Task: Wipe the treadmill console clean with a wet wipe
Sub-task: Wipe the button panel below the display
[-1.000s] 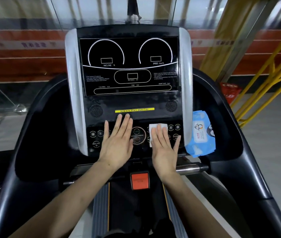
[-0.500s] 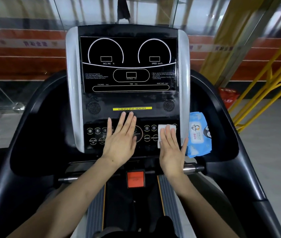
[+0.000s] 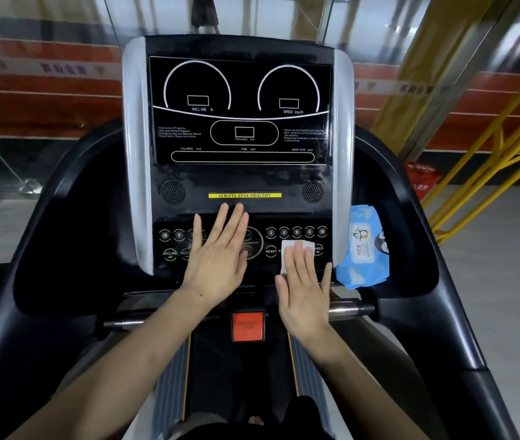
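You are facing a glass pane (image 3: 62,23) with an orange-red banded wall (image 3: 43,100) showing behind it. Yellow metal railings (image 3: 500,147) are slanting along your right, and pale grey floor (image 3: 503,268) is stretching beneath them.

"ALWAYS STAY HEALTHY" (yellow strip (image 3: 244,195)) on console (image 3: 239,182)

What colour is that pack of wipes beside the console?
Blue, with a white label, in the head view: the pack of wipes.
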A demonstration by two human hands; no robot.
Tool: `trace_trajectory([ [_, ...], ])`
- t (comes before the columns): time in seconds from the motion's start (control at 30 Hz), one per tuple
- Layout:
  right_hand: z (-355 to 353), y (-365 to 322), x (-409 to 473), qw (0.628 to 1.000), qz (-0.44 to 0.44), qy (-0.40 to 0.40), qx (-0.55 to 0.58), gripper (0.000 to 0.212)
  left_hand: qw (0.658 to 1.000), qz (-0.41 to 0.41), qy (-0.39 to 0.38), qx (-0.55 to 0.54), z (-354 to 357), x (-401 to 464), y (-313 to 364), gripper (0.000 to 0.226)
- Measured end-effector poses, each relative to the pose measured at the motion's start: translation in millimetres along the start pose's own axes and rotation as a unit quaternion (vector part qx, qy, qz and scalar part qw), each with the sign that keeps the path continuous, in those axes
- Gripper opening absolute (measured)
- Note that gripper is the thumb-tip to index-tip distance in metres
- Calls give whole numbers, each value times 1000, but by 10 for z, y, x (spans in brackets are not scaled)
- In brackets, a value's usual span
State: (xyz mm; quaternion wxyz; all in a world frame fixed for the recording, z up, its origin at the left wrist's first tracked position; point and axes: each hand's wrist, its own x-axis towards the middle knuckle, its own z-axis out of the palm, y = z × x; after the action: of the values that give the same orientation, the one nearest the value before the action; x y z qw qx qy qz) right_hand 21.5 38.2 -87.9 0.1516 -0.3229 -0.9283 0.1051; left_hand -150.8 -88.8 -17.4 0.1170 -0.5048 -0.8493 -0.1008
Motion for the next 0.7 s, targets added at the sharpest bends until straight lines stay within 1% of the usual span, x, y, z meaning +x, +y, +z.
trace_trajectory([
  [0.13, -89, -138, 243, 1000, -3, -1, -2, 64, 1000, -25, 3, 7, -34, -31, -94, 74],
  [0.27, -175, -274, 472, 1000, -13, 0, -9, 64, 1000, -23, -6, 7, -50, -20, -113, 75],
  [0.47, 39, -164, -80, 998, -32, -48, -3, 65, 1000, -6, -8, 22, -19, -48, -183, 76],
  [0.6, -85, -200, 260, 997, -59, -31, -29, 64, 1000, -6, -15, 19, -19, -36, -169, 76],
  [0.7, -159, -201, 458, 997, -63, -25, -39, 65, 1000, -9, -15, 16, -28, -41, -163, 76],
])
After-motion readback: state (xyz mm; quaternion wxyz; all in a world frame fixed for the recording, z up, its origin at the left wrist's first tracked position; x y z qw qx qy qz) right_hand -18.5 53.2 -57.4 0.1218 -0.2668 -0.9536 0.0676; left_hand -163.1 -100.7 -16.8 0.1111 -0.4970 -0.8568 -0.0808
